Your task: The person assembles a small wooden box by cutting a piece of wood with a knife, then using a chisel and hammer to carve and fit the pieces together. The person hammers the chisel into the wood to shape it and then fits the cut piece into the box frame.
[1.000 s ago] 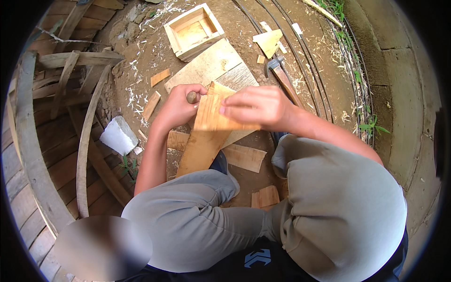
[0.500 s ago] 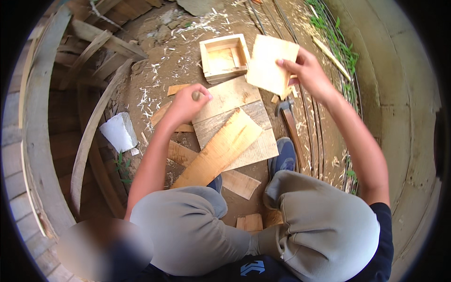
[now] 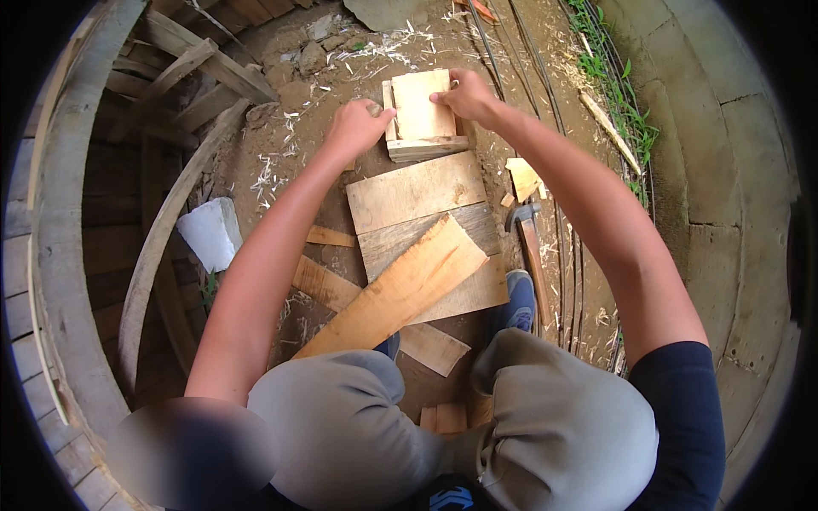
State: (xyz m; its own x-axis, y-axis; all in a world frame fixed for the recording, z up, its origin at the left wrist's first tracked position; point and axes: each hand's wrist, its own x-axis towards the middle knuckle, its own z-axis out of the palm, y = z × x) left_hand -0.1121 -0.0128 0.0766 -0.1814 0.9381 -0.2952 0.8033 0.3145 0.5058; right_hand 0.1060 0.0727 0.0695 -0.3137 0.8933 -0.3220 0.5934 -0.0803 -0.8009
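Note:
A thin, pale wooden board (image 3: 422, 104) lies over the opening of a small wooden box (image 3: 426, 150), covering most of it. My right hand (image 3: 469, 95) pinches this board by its right edge, thumb on top. At the box's left side is my left hand (image 3: 360, 128), its fingers curled and its thumb against the box edge. A small brownish thing shows in that hand, too little of it to name. Between the box and my feet lies a panel of joined planks (image 3: 417, 192), with a longer loose board (image 3: 396, 285) slanting across it.
A claw hammer (image 3: 530, 255) lies right of the panel, beside a small wood scrap (image 3: 522, 177). Dark rods (image 3: 558, 230) run along the ground to the right. A white block (image 3: 210, 234) stands at left, near curved timbers (image 3: 162, 221). Wood shavings litter the dirt.
My right hand has brought the thin board leftward from beside the box onto its top. My left hand has moved forward from over the panel to the box's left side.

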